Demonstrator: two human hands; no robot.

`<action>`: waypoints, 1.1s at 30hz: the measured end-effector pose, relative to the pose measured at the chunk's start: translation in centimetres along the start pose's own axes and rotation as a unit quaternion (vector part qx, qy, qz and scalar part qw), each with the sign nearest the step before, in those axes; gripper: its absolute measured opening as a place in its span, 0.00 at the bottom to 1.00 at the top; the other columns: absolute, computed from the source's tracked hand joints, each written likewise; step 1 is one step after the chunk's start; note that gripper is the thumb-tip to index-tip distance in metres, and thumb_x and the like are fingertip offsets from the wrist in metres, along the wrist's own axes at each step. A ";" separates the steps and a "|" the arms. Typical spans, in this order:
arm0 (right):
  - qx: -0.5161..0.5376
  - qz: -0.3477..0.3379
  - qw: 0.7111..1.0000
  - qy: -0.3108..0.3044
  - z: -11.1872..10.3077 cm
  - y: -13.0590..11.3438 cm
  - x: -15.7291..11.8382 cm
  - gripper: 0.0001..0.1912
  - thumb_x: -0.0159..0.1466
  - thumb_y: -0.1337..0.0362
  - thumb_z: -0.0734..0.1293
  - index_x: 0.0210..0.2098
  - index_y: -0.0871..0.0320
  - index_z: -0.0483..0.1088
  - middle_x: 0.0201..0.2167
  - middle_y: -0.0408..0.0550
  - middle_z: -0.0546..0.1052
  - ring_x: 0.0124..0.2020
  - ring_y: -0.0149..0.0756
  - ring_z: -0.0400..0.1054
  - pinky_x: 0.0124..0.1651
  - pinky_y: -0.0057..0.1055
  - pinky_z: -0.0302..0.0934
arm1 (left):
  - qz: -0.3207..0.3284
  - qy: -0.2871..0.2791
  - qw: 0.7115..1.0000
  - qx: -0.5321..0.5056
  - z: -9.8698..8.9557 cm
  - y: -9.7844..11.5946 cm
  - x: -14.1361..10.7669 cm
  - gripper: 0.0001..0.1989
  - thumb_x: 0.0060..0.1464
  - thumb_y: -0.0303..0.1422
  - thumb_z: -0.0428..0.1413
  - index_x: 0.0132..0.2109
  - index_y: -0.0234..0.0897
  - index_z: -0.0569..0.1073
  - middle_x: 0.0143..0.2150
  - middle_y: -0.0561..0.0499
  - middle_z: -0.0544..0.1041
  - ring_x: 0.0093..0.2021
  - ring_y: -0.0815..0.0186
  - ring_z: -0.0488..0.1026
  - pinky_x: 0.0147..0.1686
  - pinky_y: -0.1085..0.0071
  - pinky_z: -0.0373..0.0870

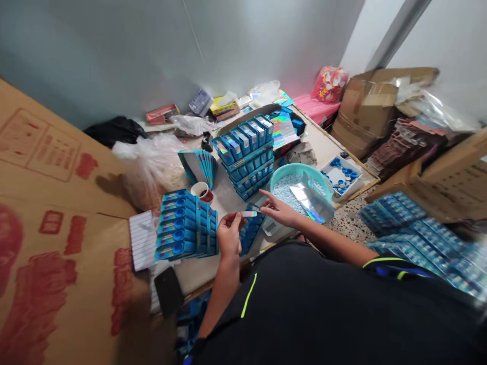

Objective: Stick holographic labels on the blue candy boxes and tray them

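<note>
My left hand (pixel 229 232) pinches the end of a small shiny, rainbow-tinted strip (pixel 249 214) between thumb and fingers. To its right, my right hand (pixel 277 209) has its fingers stretched out and apart, close to the strip's free end; I see nothing held in it. Below and between both hands lies a blue pack (pixel 251 230), partly covered by the left hand. A stack of blue packs (pixel 178 225) stands left of the left hand. Farther back rises another stack of blue packs (pixel 247 152), with silvery labels on its top row.
A turquoise basin (pixel 277 175) holds small pale pieces and a shiny sheet (pixel 310 197). Behind it, a white tray (pixel 344 191) contains blue caps. A paper cup (pixel 201 191) stands between stacks. Cardboard boxes (pixel 57 213) crowd the left; more blue packs (pixel 411 228) lie at right.
</note>
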State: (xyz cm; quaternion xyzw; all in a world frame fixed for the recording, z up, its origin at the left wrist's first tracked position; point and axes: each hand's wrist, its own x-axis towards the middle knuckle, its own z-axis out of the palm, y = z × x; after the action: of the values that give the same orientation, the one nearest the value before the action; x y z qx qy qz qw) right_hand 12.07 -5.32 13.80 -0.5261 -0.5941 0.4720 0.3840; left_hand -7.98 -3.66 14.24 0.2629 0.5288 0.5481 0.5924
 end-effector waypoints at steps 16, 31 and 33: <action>0.039 0.062 0.990 -0.118 -3.1 0.6 1.0 0.13 0.59 0.58 0.71 0.39 0.58 0.79 0.28 0.44 0.80 0.31 0.34 0.72 0.37 0.30 0.66 | 0.053 0.033 0.993 0.105 1.1 -2.4 -2.7 0.19 0.41 0.43 0.69 0.36 0.37 0.74 0.34 0.48 0.81 0.30 0.64 0.77 0.32 0.68 0.75; 0.172 0.147 0.969 -0.099 2.0 5.7 1.2 0.18 0.58 0.49 0.70 0.31 0.60 0.74 0.24 0.44 0.76 0.27 0.33 0.69 0.33 0.30 0.64 | 0.097 0.038 0.926 0.362 2.5 -1.6 -1.2 0.09 0.46 0.34 0.66 0.35 0.35 0.79 0.33 0.45 0.81 0.35 0.58 0.78 0.41 0.64 0.74; 0.173 0.151 0.970 -0.083 2.6 6.8 0.5 0.16 0.57 0.51 0.70 0.31 0.59 0.74 0.25 0.45 0.76 0.28 0.34 0.69 0.35 0.31 0.64 | 0.107 0.040 0.904 0.411 1.8 -2.2 -1.0 0.08 0.47 0.35 0.65 0.34 0.36 0.79 0.33 0.45 0.81 0.36 0.58 0.78 0.41 0.64 0.73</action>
State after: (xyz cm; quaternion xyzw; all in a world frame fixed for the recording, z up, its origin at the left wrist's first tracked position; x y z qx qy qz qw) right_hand 11.30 -5.19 6.51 -0.4940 -0.4469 0.6622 0.3433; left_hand -5.36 -4.64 13.17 0.5158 0.6991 0.3528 0.3475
